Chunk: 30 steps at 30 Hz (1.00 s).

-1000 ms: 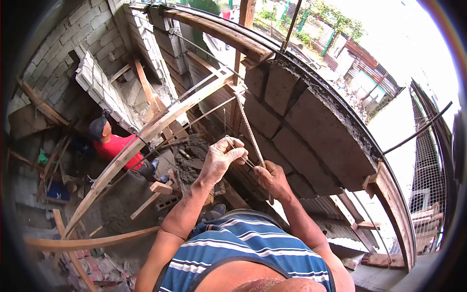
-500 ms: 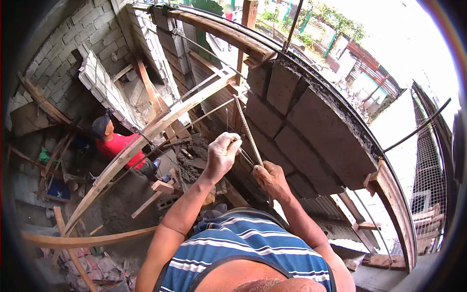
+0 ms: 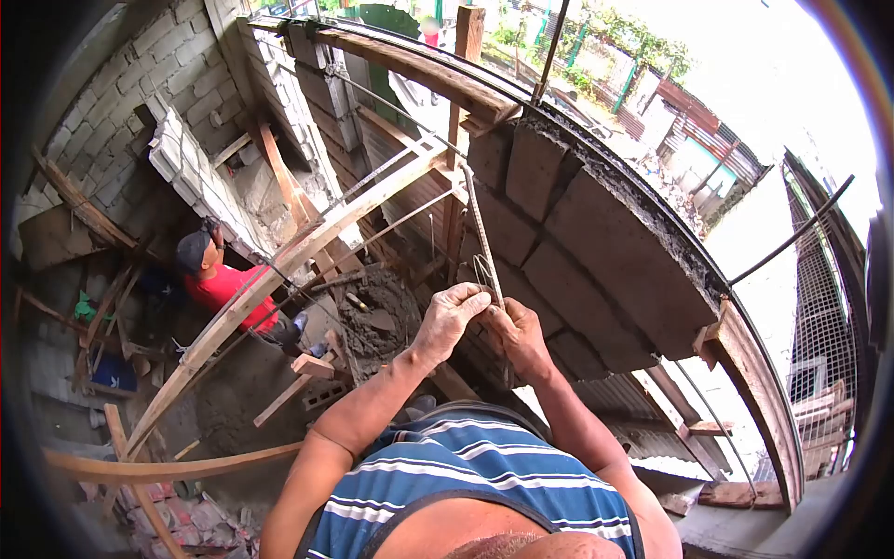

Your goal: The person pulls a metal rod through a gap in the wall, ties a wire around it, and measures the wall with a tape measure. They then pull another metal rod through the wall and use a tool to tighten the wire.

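Chest-high in front of me, both my hands are closed close together beside a ribbed steel rebar (image 3: 479, 219). My left hand (image 3: 449, 328) pinches thin tie wire (image 3: 482, 270), which stands up in narrow loops against the bar. Touching its fingertips, my right hand (image 3: 521, 341) is also closed on the wire, its thumb pressed inward. The rebar slants down from the end of a wooden beam (image 3: 307, 244), passes behind my fingers and shows again below them. The wire ends are hidden in my fingers.
A concrete block wall (image 3: 596, 270) rises just to the right. Below left stands a person in a red shirt (image 3: 228, 293) and dark cap. A trowel (image 3: 382, 320) lies on wet mortar (image 3: 377, 289). A curved wooden plank (image 3: 177, 464) crosses the lower left.
My left hand has come down and right until it meets my right hand at the rebar. The wire loops now stand above my fingers. The person below has raised a hand toward their head.
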### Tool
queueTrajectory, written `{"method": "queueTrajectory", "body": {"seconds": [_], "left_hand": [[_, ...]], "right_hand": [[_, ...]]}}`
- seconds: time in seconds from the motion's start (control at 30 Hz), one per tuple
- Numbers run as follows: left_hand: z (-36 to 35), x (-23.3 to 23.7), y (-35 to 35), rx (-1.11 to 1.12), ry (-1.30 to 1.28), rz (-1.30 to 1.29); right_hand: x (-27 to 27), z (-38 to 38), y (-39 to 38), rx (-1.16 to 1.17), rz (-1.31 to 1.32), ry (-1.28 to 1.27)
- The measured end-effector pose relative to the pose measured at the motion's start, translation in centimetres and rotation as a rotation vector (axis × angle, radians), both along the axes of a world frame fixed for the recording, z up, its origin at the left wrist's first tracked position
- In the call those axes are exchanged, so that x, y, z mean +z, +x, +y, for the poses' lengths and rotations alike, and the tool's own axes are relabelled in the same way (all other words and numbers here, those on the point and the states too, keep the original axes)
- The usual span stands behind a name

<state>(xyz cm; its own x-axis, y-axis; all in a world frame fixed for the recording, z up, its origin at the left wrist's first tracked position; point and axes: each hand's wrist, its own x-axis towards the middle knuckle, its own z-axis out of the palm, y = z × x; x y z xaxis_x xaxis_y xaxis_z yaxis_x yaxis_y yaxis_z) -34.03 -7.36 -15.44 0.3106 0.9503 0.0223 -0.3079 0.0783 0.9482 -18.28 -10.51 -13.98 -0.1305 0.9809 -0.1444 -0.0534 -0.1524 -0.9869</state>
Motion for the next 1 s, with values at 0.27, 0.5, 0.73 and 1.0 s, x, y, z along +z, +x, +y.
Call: {"method": "queueTrajectory", "body": {"seconds": [0.27,0.5,0.73,1.0], "left_hand": [[2.1,1.1,-0.9,0.222,-0.062,-0.07],[6.2,4.0,-4.6,0.381,0.077,0.116],[11.0,10.9,-6.0,0.209,0.226,0.118],[17.5,16.8,-2.6,0.142,0.31,0.09]], "right_hand": [[-1.3,-1.1,0.6,-0.033,-0.091,0.005],[-4.4,-3.4,3.4,-0.125,-0.147,-0.087],[-6.9,-5.3,6.2,-0.22,-0.237,-0.063],[-8.4,-7.1,7.9,-0.331,-0.243,-0.091]]}}
